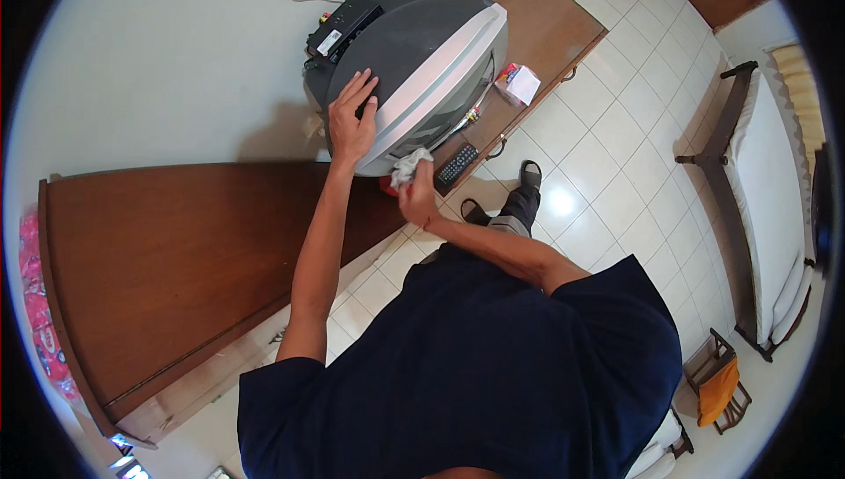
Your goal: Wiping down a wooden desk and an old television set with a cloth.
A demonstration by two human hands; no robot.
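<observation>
A CRT television (422, 66) with a dark grey casing and silver front frame stands on a wooden cabinet (548, 3). My left hand (354, 119) lies flat on top of the casing, near its left corner, fingers slightly spread. With my right hand (418, 195) I grip a crumpled white cloth or tissue (410, 167) against the lower left corner of the television's front. Something red (392, 186) shows partly behind that hand. A black remote control (457, 168) lies close by on the cabinet. On top of the television, at the back, sits a black set-top box (350, 24) with cables.
A small tissue pack (519, 85) and cable plugs (470, 117) lie before the screen. Drawer handles (496, 149) stick out from the cabinet's front. A long brown wooden surface (178, 268) extends left. A bed (766, 208) and a chair with an orange cloth (717, 392) stand right.
</observation>
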